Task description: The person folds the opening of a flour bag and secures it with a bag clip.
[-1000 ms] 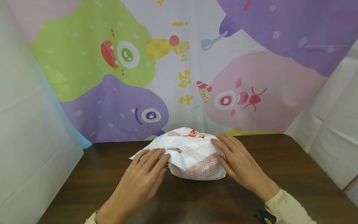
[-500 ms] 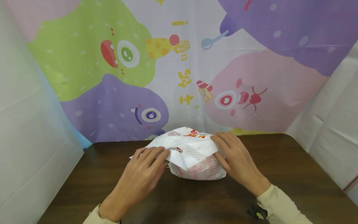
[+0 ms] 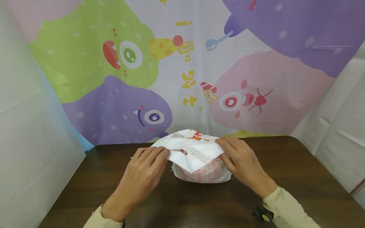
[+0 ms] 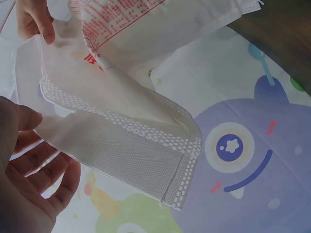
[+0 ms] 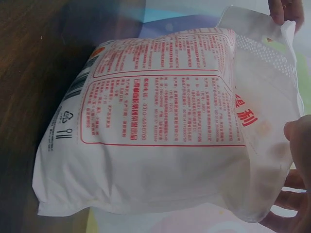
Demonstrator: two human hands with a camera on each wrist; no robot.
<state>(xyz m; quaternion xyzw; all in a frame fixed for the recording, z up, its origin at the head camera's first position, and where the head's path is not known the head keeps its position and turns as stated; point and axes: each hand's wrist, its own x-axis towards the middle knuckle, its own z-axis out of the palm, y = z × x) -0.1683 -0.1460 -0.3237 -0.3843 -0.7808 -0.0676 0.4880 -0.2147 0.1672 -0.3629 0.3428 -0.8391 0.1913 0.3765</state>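
A white flour bag (image 3: pixel 206 171) with red print sits on the dark wooden table, its loose top folded toward me in the head view. My left hand (image 3: pixel 145 167) pinches the left part of the flap's edge, thumb below and fingers above. On the right side, my right hand (image 3: pixel 245 163) pinches the same edge. The left wrist view shows the pale, see-through mouth strip (image 4: pixel 131 145) with a dotted seam, stretched between both hands. Filled and bulging, the bag's body (image 5: pixel 160 111) shows in the right wrist view, beside the right hand's thumb (image 5: pixel 299 138).
Dark brown table (image 3: pixel 188 209) lies under the bag. Behind it hangs a cloth backdrop (image 3: pixel 196 120) with cartoon figures, close to the bag's far side. White curtains (image 3: pixel 25 120) flank the table. A black strap (image 3: pixel 262 215) hangs by the right sleeve.
My left hand has moved slightly left and up, drawing the flap's edge tighter. My right hand has shifted a little left onto the edge. The bag's body stays in place.
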